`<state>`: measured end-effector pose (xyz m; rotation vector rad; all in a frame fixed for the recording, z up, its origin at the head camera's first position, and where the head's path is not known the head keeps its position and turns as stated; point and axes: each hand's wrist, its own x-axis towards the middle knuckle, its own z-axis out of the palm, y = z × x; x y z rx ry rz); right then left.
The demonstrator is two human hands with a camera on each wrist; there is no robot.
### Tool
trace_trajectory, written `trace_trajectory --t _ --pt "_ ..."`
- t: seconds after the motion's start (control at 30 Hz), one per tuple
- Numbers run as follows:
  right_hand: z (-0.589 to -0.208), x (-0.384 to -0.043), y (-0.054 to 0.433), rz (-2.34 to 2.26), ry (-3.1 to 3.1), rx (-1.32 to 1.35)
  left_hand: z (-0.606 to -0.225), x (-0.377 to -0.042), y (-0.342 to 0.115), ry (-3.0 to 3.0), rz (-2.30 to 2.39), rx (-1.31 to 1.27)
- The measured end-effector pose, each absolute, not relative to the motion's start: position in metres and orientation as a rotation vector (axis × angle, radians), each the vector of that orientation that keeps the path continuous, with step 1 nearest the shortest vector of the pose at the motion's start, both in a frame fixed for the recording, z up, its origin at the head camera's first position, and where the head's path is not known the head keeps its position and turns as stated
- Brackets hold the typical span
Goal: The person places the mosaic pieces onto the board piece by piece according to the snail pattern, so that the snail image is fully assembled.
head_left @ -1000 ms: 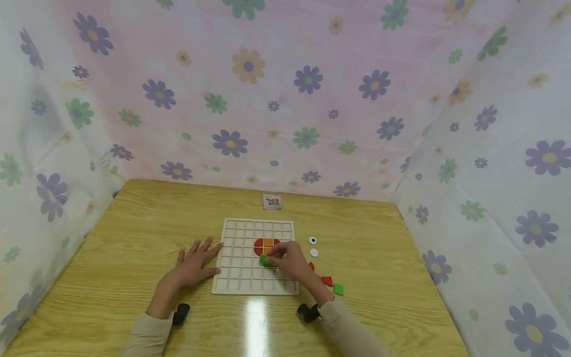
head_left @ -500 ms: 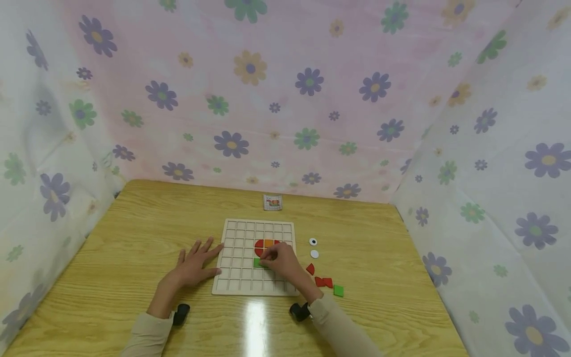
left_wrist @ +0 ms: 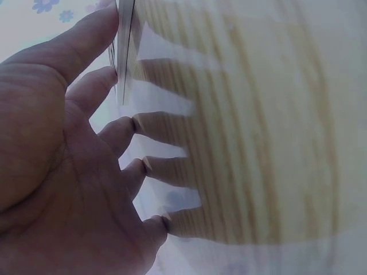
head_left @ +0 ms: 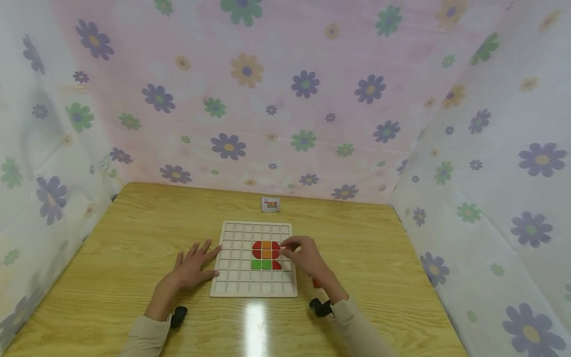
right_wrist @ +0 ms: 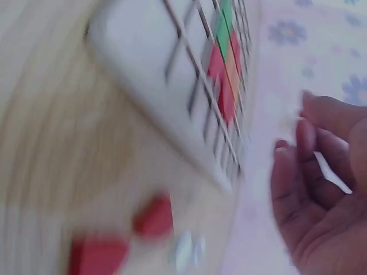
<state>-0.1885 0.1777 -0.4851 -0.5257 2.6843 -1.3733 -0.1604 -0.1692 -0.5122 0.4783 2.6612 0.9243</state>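
A pale gridded board (head_left: 233,286) lies flat on the table. Orange tiles (head_left: 266,254) sit in its cells, flanked by red rounded tiles (head_left: 256,250). Just below are green square tiles (head_left: 261,265) and a red quarter-round tile (head_left: 276,266). My left hand (head_left: 189,267) is spread on the table, fingertips and thumb touching the board's left edge. Above the board's right edge hovers my right hand (head_left: 308,255), fingers loosely bent. In the right wrist view, thumb and fingertips (right_wrist: 282,144) stand apart with nothing visible between them.
Loose red tiles (right_wrist: 155,217) lie right of the board, mostly hidden by my right forearm in the head view; blurred pale pieces (right_wrist: 186,249) lie near them. A small picture card (head_left: 270,204) is behind the board. Flowered cloth walls (head_left: 267,114) surround the table.
A green tile pinched by my right hand a second ago now lies in the grid. That hand has moved right, uncovering the green and red tiles. My left hand stays in place.
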Motion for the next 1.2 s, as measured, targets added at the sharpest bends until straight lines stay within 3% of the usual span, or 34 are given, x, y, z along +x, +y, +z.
trace_trajectory --t 0.3,0.7,1.2 --pt "-0.490 -0.173 0.229 -0.849 2.776 -0.356 -0.508 -0.157 -0.171 2.647 0.959 0.456" --pt "-0.502 -0.171 0.230 -0.921 2.821 -0.325 -0.507 -0.157 -0.171 2.634 0.991 0.460" --pt "-0.502 -0.168 0.217 -0.884 2.804 -0.492 -0.516 -0.158 -0.172 2.646 1.052 0.519"
